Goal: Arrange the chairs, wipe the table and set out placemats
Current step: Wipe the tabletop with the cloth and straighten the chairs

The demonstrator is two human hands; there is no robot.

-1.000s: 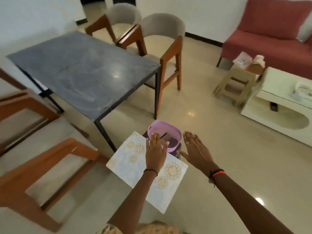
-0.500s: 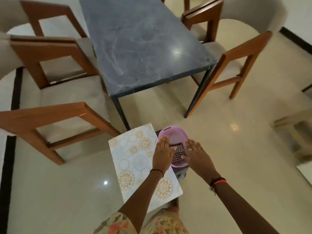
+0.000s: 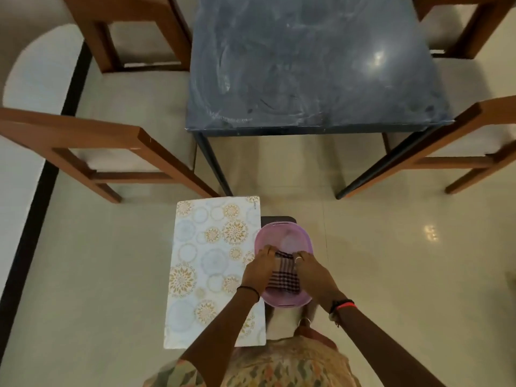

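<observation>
A checked dark cloth lies in a purple plastic basin on a small dark stool in front of me. My left hand and my right hand both reach into the basin and grip the cloth at its two sides. A white placemat with gold and blue circle patterns lies to the left of the basin, partly under my left forearm. The dark grey table stands ahead, its top smeared with streaks.
A wooden chair with a beige seat stands left of the table, another behind it. A wooden chair stands at the right. A black floor border runs along the left. Glossy beige tiles surround the stool.
My head has tilted down and squared up to the table. Both hands went from hovering open over the basin to down inside it, closing on the cloth.
</observation>
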